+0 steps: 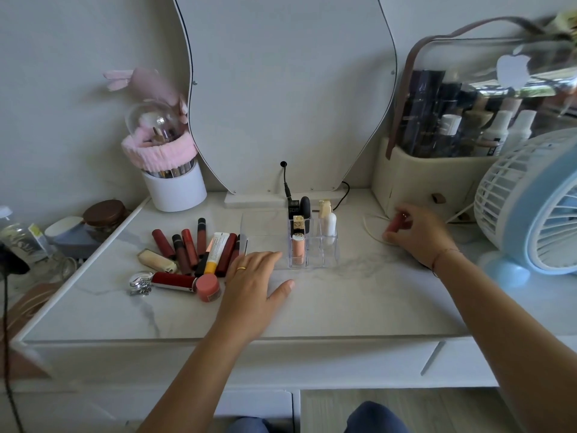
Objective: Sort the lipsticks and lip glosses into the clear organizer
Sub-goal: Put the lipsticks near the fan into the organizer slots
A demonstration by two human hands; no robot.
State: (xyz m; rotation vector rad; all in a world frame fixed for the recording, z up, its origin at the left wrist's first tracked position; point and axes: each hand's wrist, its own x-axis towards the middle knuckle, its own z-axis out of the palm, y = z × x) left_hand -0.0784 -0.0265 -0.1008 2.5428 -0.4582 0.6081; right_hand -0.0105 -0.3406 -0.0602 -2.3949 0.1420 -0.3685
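Holding red lipstick tube (397, 222) in right hand (420, 234), organizer (312, 245) partly filled.

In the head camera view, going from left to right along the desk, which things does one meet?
Pile of lip products → left hand → clear organizer → right hand holding a red tube → blue fan.

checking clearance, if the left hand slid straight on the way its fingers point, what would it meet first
Probably the clear organizer: the left hand lies flat, fingertips pointing up-right at its front-left corner, nothing between, though depth is unclear.
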